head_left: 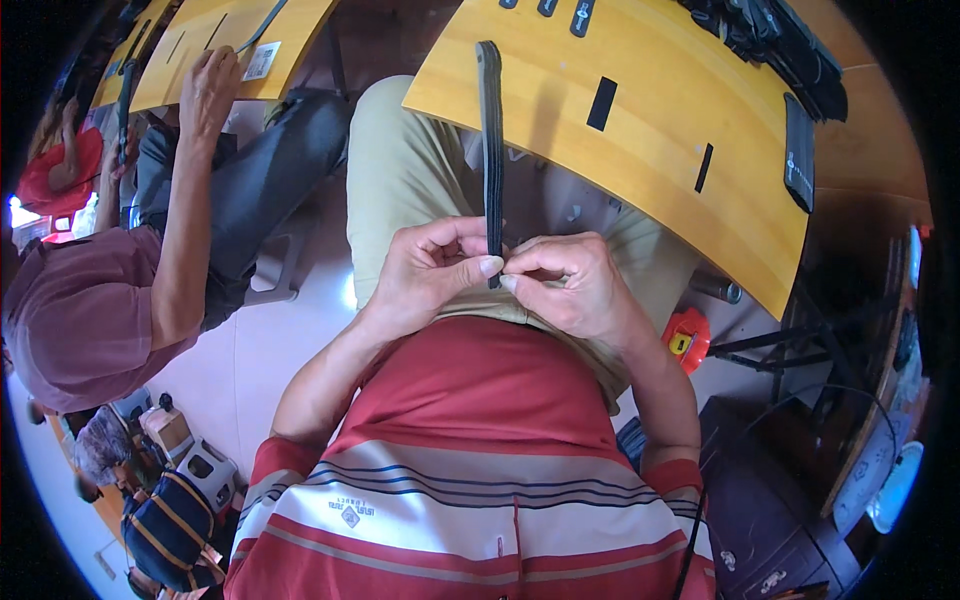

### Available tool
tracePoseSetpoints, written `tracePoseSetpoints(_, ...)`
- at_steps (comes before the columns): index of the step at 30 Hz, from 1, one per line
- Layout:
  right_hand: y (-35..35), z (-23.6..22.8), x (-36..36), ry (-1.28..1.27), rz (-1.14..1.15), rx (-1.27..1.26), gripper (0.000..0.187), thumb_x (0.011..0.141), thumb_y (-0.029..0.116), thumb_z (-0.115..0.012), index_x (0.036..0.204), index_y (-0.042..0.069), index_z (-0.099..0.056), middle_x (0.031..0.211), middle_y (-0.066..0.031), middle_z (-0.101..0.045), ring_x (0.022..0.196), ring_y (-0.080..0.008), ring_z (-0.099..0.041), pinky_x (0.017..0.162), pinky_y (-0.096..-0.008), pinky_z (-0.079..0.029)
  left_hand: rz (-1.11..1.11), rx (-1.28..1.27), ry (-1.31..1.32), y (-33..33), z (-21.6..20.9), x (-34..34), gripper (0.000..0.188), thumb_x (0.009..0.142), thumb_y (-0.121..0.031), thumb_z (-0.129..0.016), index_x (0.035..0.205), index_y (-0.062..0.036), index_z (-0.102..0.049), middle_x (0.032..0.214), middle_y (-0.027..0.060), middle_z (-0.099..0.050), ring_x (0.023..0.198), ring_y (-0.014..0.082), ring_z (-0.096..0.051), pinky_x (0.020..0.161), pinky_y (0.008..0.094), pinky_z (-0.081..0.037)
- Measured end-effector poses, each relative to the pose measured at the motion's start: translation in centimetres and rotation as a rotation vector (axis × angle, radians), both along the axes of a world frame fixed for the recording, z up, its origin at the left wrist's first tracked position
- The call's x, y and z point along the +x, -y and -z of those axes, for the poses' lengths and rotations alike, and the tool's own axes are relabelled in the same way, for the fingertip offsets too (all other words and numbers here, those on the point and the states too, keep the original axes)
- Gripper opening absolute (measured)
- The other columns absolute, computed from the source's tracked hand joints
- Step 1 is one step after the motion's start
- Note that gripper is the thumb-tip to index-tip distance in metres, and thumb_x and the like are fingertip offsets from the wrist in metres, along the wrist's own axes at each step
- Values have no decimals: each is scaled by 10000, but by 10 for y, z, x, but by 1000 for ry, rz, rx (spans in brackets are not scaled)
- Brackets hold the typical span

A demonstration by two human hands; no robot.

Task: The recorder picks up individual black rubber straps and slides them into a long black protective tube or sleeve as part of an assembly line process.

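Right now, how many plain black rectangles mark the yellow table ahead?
2: a wider rectangle near the middle of the yellow table, and a narrower rectangle to its right. The strap or dark pile could hide others.

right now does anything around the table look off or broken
Nothing looks spilled or broken. One mildly odd thing: a dark flat piece lies along the right edge of the table and seems to jut past it. The dark strap in the left hand shows no clear damage.
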State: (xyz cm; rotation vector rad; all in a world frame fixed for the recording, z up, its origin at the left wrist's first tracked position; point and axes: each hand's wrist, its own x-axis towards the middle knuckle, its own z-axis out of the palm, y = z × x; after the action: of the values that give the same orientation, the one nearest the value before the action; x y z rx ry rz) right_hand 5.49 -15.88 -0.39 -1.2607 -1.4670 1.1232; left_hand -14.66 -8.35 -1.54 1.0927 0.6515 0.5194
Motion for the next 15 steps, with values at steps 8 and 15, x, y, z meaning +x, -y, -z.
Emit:
tracePoseSetpoints(8,4,1,-1,-65,36,-14,90,787,19,-706,857,-36,-691,780,-148,-697,680,-218,-702,612,-317,-526,20,-36,63,1,-2,0,346,926,-29,-686,1257,28,-602,1011,52,-709,914,98,-648,848,256,-538)
tracePoseSetpoints(15,7,2,0,-87,24,-73,123,790,37,-737,871,-43,-688,808,-146,-703,693,-207,-705,621,-308,-530,19,-31,58,2,3,1,344,928,-25,-680,1259,25,-599,1019,63,-707,914,105,-652,845,258,-543)
